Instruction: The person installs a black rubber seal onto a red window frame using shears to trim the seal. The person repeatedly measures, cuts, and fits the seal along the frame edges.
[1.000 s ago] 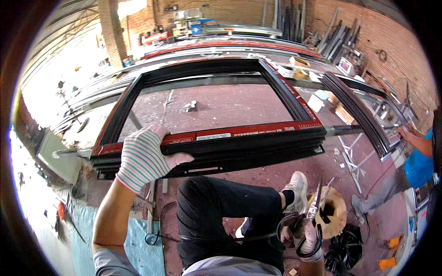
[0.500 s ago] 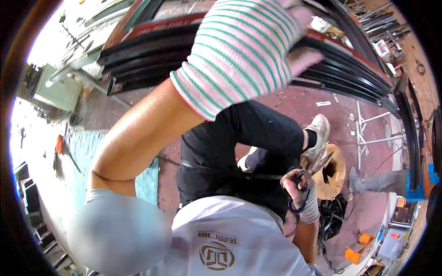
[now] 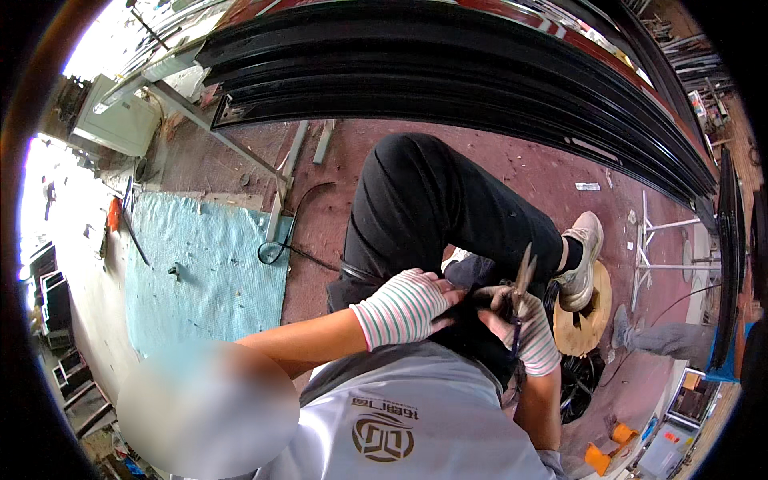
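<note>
Right hand grips upright pliers; left hand, fingers together, rests just beside.

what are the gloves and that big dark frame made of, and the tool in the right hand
Gloves: knitted fabric, striped, ribbed cuffs, on the left hand and right hand. Frame: probably coated metal, glossy black ridged profiles. Scissors: likely metal, thin dull blades.

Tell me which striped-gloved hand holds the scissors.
The right hand holds the scissors, blades pointing up. The left hand has no tool; it lies flat on the black trousers beside it.
</note>
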The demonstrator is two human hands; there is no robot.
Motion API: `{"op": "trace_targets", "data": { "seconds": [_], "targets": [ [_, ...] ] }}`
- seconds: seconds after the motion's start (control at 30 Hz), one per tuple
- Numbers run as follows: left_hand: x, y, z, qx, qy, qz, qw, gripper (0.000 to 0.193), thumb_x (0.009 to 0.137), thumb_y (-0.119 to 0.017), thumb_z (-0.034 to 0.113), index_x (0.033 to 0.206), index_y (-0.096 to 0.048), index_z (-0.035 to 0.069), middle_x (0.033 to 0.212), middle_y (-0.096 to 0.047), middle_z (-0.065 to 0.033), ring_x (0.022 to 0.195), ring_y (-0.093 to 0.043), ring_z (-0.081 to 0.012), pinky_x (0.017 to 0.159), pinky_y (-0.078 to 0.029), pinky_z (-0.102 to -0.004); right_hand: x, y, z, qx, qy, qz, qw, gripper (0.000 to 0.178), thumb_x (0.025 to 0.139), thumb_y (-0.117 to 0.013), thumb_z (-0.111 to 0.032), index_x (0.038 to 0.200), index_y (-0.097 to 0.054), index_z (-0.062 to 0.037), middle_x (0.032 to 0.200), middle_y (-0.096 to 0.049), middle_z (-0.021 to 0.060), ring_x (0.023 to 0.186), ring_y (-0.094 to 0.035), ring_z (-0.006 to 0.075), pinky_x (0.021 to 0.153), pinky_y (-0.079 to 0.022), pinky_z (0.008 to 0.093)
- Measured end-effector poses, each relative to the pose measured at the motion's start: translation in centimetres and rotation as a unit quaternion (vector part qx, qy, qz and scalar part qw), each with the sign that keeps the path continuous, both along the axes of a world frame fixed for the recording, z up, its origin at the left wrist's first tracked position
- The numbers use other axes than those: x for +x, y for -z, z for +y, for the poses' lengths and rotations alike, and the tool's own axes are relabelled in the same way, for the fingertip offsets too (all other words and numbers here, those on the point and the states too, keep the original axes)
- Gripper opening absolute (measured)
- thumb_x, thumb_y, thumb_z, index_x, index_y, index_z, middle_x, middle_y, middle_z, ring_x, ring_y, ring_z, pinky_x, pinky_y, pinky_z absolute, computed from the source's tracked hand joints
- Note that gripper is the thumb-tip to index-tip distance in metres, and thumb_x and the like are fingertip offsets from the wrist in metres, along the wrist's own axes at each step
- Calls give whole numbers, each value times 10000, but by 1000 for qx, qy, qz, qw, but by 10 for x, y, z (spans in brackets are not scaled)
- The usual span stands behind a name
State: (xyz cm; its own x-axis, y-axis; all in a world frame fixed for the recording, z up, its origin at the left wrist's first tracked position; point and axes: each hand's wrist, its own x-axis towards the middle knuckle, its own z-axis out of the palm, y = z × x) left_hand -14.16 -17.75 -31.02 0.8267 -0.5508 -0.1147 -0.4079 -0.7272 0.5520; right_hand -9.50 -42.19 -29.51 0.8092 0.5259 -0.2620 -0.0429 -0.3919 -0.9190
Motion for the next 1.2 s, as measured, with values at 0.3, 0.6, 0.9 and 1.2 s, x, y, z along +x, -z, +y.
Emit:
{"op": "trace_targets", "data": {
  "seconds": [0.3,0.6,0.9,1.2],
  "targets": [
    [0,-22,11,-28,-22,104,994,377,936,-604,391,1134,-671,77,1041,-703,-161,990,-675,-348,873,-522,-437,-12,-15,21,-29,-33,-16,999,244,802,-801,-22,974,-628,-35,835,-642,16,772,-578,109,718,-480,266],
    [-21,-84,172,-126,-201,158,959,230,881,-770,234,993,-752,34,812,-731,-125,731,-701,-187,684,-558,-318,27,26,-173,-178,258,-118,942,487,804,-833,-151,1170,-580,47,1088,-656,112,980,-606,196,901,-500,356],
    [-58,-100,306,7,-371,162,914,254,870,-780,266,970,-762,32,757,-695,-20,670,-604,-108,630,-509,-285,64,105,-393,70,492,42,867,374,935,-637,-157,1301,-572,-122,1110,-654,19,870,-586,186,747,-497,294],
    [-32,-139,229,-30,-377,235,895,232,838,-772,207,934,-751,-4,746,-700,-62,680,-629,-118,629,-503,-294,6,70,-396,37,541,53,839,288,1025,-495,-287,1183,-604,-72,1043,-638,56,850,-587,196,744,-476,341]
  ]
}}
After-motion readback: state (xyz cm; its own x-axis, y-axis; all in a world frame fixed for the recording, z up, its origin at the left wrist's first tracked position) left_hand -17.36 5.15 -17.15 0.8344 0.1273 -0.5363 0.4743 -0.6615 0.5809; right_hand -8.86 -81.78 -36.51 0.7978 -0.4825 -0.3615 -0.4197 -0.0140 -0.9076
